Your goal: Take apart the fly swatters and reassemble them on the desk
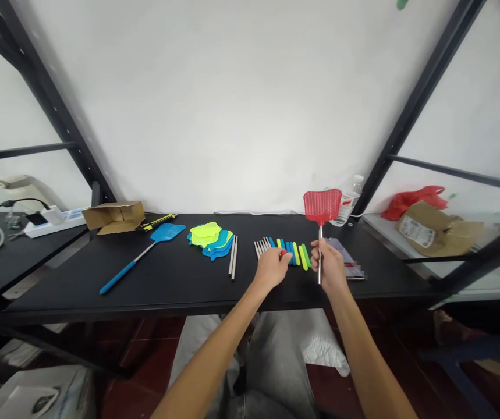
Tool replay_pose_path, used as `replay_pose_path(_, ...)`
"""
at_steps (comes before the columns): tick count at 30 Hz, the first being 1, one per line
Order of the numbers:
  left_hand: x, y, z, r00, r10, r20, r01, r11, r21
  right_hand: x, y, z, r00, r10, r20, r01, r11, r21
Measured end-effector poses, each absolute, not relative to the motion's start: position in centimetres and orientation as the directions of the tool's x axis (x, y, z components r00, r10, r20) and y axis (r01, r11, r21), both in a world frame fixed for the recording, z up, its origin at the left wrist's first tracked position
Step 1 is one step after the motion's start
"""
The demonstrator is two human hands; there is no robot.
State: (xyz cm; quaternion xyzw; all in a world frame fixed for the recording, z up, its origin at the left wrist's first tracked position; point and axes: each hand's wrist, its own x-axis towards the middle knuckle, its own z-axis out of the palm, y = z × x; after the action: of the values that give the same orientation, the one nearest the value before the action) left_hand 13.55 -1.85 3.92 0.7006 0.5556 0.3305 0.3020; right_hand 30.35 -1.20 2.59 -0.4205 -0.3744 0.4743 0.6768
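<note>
My right hand (330, 267) is closed around the metal rod of a fly swatter with a red mesh head (322, 205). The swatter stands upright, head up, and the bare lower end of its rod shows below my fingers. My left hand (271, 269) is closed over the row of handles, with the end of a red handle grip (283, 253) between thumb and fingers. Beside it lie blue, yellow and green handle grips (296, 254) and several metal forks or rod ends (262, 245), partly hidden by the hand.
Yellow and blue swatter heads (217, 244) are piled at mid-table, next to two metal rods (233, 259). A whole blue swatter (166, 233) lies left. Behind are an open cardboard box (116, 218) and a yellow-black cutter (159, 222). A phone (346, 259) and bottle (352, 201) are right.
</note>
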Motion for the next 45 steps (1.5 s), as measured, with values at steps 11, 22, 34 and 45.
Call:
replay_pose_path(11,18.5,5.2,3.9,0.079,0.987,0.14,0.893,-0.133,0.43,31.0,-0.8,-1.2,0.338,0.925,0.173,-0.195,0.249,-0.949)
replay_pose_path(22,17.3,5.1,4.6,0.094,0.969,0.227,0.747,-0.219,0.627,30.9,-1.5,-0.7,0.267,0.942,0.202,-0.162,0.25,-0.955)
replay_pose_path(34,11.1,-1.1,5.3,0.211,0.965,0.155,-0.209,-0.111,0.972,23.6,-4.6,2.1,-0.218,0.973,0.073,-0.35,-0.008,-0.937)
replay_pose_path(45,4.2,-1.6,5.5,-0.294,0.934,0.202,-0.078,-0.234,0.969,15.4,-4.6,4.1,-0.196,0.909,0.368,0.293,0.413,-0.862)
